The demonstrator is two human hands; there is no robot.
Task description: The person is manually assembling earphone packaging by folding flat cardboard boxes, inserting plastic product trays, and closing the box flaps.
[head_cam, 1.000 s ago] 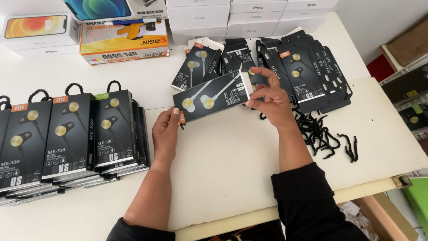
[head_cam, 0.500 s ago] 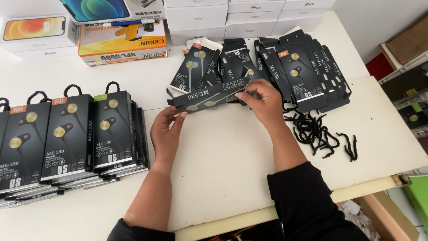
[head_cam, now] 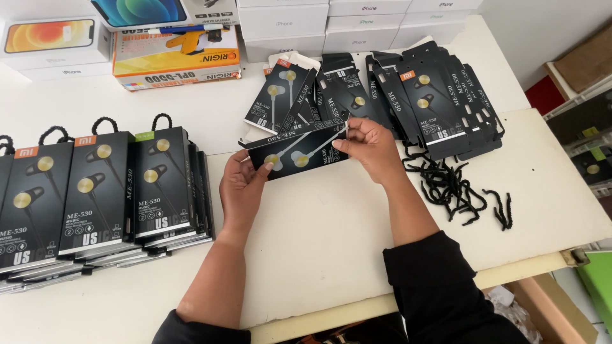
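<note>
While both hands (head_cam: 245, 185) hold it, earphone box (head_cam: 299, 150) turned face-up again

Black flat earphone carton (head_cam: 299, 150) held mid-table; finished black cartons (head_cam: 95, 185) stacked left; flattened black cartons (head_cam: 408, 95) fanned behind; white phone boxes (head_cam: 357, 22) along the back.

Left of the flat black earphone box (head_cam: 299, 150) held in both hands, the stacked black boxes with cord loops (head_cam: 38, 197) run off the left edge; its near end hides behind the left hand's fingers (head_cam: 255, 172); white phone boxes (head_cam: 366, 7) beyond are cut off at the top
</note>
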